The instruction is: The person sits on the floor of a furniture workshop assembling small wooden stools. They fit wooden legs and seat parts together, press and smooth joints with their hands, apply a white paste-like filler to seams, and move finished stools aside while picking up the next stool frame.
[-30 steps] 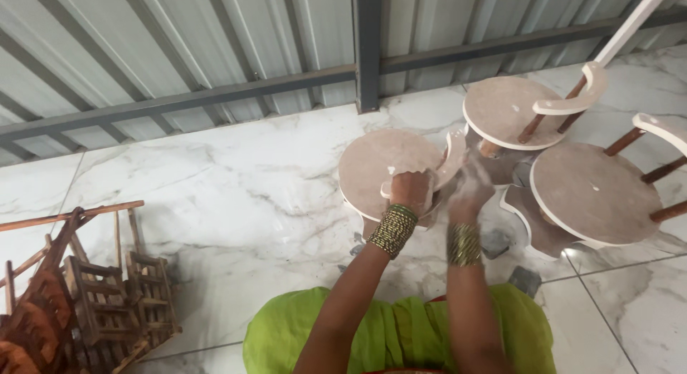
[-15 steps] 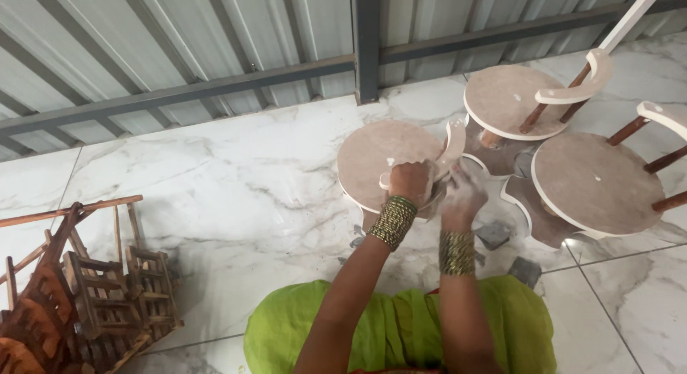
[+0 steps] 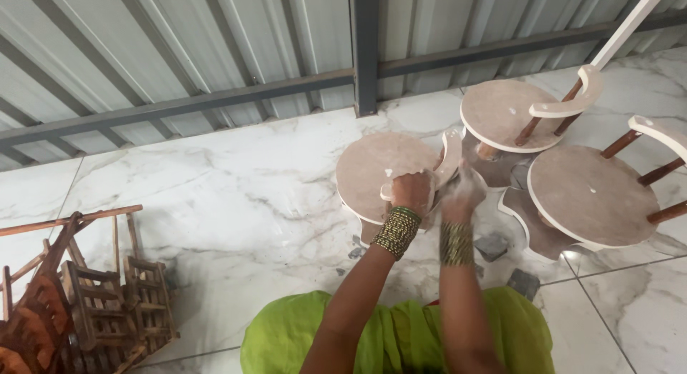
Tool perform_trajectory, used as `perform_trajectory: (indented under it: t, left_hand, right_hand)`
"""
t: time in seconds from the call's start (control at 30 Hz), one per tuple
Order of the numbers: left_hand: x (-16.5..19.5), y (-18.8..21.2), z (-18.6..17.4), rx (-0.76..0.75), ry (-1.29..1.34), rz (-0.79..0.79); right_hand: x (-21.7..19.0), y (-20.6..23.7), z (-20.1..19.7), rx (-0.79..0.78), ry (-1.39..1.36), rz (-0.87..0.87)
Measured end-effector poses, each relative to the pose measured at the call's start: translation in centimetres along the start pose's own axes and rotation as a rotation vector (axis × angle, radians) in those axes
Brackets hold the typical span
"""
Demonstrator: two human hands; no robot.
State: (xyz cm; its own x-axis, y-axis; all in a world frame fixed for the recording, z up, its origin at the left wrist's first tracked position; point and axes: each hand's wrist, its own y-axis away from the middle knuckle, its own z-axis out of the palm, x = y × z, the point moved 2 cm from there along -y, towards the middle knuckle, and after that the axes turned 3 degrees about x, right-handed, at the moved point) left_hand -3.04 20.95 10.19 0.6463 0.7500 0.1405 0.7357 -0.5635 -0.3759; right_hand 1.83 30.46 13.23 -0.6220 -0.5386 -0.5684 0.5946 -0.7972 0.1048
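Now, left hand (image 3: 413, 190): clenched on small round pale wooden chair (image 3: 386, 175), at its rim.
Right hand (image 3: 461, 190): blurred, grip unclear, beside curved backrest (image 3: 451, 154).
Handling: probably light, stiff; rim or backrest suits gripping.

Small furniture workshop, work done on the floor.
Corrugated metal wall (image 3: 215, 38) on steel rails from 10 to 2 o'clock; white marble-look tile floor (image 3: 215, 181). Three unfinished round-seat chairs (image 3: 501, 116) with primed white edges and curved backrests at 1 to 3 o'clock. Heap of brown wooden frame parts (image 3: 79, 302) at 8 o'clock. Sanding blocks (image 3: 524, 282) on the floor at 4 o'clock.
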Motion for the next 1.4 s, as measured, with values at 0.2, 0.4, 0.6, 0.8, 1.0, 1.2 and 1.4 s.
perform_trajectory:
  t: [0.2,0.4,0.6,0.8,1.0,1.2,1.4]
  left_hand:
    - [-0.5,0.5,-1.7,0.071,0.031,0.088]
    - [-0.1,1.0,-3.1,0.000,0.119,0.119]
    - [0.7,-0.1,-0.1,0.030,0.032,-0.052]
    - [1.4,-0.6,-2.3,0.028,-0.004,-0.095]
    - [-4.5,-2.5,-8.2,-0.440,0.102,0.339]
    - [-2.7,-2.3,-4.7,-0.024,0.628,-0.074]
    - [-1.9,-2.1,-3.3,0.257,0.686,-0.195]
  right_hand:
    - [-1.8,-0.7,-1.6,-0.220,1.011,-0.868]
    - [-5.1,-7.0,3.9,-0.699,1.318,-0.951]
    - [-3.4,-4.7,2.7,-0.377,0.563,-0.427]
    - [-1.0,3.1,0.0,0.102,0.666,-0.606]
    - [-1.3,1.1,1.2,-0.035,0.394,-0.390]
    - [-2.3,-0.7,2.1,0.009,0.505,-0.466]
    - [0.7,5.4,1.1,0.242,0.675,-0.628]
